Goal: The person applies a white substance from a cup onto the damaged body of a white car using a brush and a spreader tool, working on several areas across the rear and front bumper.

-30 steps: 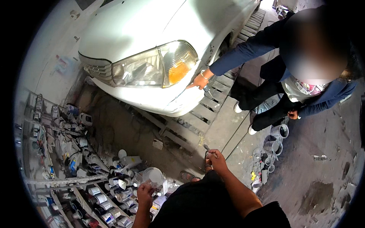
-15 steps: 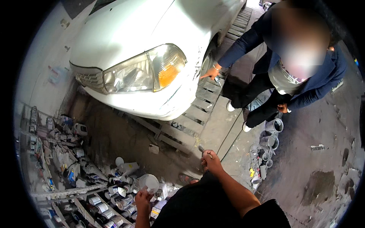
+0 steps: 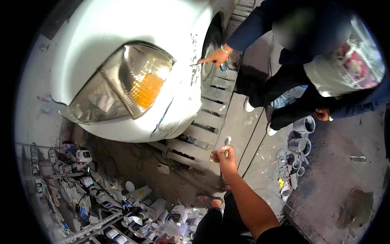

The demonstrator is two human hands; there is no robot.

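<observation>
My right hand [image 3: 225, 158] is closed on a small flat-ended tool [image 3: 228, 140], held over the floor boards in front of the car. My left hand [image 3: 164, 240] is low at the bottom edge, mostly cut off, with a translucent round plastic container [image 3: 172, 229] in it. Ahead is a white car [image 3: 97, 36] with a clouded headlight [image 3: 109, 93], an amber lamp section and blue and dark scuffs on the bumper [image 3: 170, 122] and fender. A co-worker's hand [image 3: 215, 56] points a finger at the fender beside the headlight.
The co-worker in dark clothes [image 3: 292, 81] stands at the right. Wooden slats [image 3: 203, 134] lie beside the car. Buckets [image 3: 300, 145] line the right side. Racks with cans, tubs and debris [image 3: 93, 191] fill the lower left. A cable [image 3: 140, 158] lies on the floor.
The car fills more of the view. My right hand has risen with the tool; my left has dropped toward the lower edge. The co-worker's pointing hand has moved higher on the fender.
</observation>
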